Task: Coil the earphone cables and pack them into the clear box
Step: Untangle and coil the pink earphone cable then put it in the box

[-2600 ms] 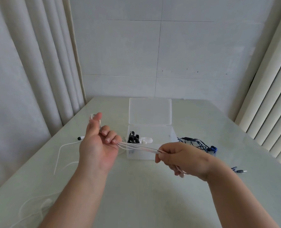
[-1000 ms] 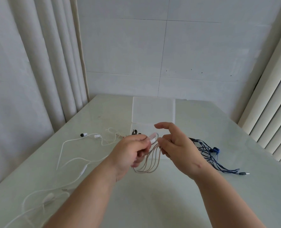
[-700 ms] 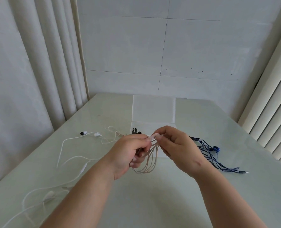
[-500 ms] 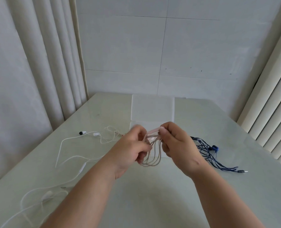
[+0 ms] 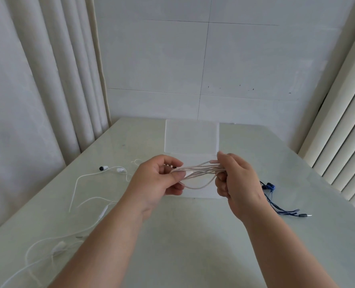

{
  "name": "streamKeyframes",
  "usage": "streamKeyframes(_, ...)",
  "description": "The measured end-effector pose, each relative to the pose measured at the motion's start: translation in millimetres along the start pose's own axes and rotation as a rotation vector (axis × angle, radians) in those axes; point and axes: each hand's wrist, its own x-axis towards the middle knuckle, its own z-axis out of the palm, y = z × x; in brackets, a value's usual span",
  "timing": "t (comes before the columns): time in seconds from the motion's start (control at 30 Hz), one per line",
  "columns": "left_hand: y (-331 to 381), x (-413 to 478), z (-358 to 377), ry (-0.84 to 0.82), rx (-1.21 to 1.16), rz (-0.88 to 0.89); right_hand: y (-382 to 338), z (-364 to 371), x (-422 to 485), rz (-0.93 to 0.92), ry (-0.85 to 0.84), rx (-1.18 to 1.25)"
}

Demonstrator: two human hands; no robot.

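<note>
**Both hands stretch a looped pale cable in front of the open clear box**

The left hand (image 5: 154, 179) and the right hand (image 5: 234, 181) are raised above the pale green glossy tabletop (image 5: 193, 235), each closed around one end of a bundle of pale pinkish-white earphone cable (image 5: 199, 173). The bundle is folded into several long loops that run nearly level between the two hands; one strand sags lower than the rest. The left thumb and fingers pinch the left end; the right hand's fingers curl around the right end, with the thumb on top.

Directly behind the hands stands the clear rectangular plastic box (image 5: 201, 192), with its frosted lid (image 5: 191, 137) raised upright at the far side. The hands and the cable hide most of the box's opening, so its contents cannot be made out.

To the left, a loose white earphone cable (image 5: 75, 190) trails across the tabletop, with a dark-tipped earbud (image 5: 103, 168) at its far end and an inline remote nearer the left forearm. More white cable lies toward the near left corner. To the right of the box, partly hidden by the right wrist, lies a dark blue earphone cable (image 5: 276, 206), uncoiled, its blue earbuds (image 5: 269, 186) just beside the box and its metal jack plug (image 5: 305, 215) pointing right.

Cream curtains hang on the left and right, and a white panelled wall stands behind the tabletop.
</note>
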Motion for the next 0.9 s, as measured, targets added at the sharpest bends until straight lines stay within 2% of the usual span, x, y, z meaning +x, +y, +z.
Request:
streamKeyframes(0.13, 2, 0, -6, -0.044, -0.127, -0.003, 2, -3, 3, 0.004, 0.046, -0.093)
streamKeyframes(0.3, 4, 1, -11, -0.083, -0.193, -0.025, -2, -9, 2, 0.104, -0.062, -0.183)
streamKeyframes(0.6, -2, 7, -16, 0.163, -0.015, 0.026, -10, -13, 0, 0.166, -0.203, -0.336)
streamKeyframes(0.73, -2, 11, -17, 0.228, -0.019, -0.025, -10, -10, 3, 0.136, -0.148, -0.344)
streamKeyframes(0.9, 8, 23, -17, 0.226, 0.069, -0.047, -12, -7, 18, 0.035, -0.030, -0.346)
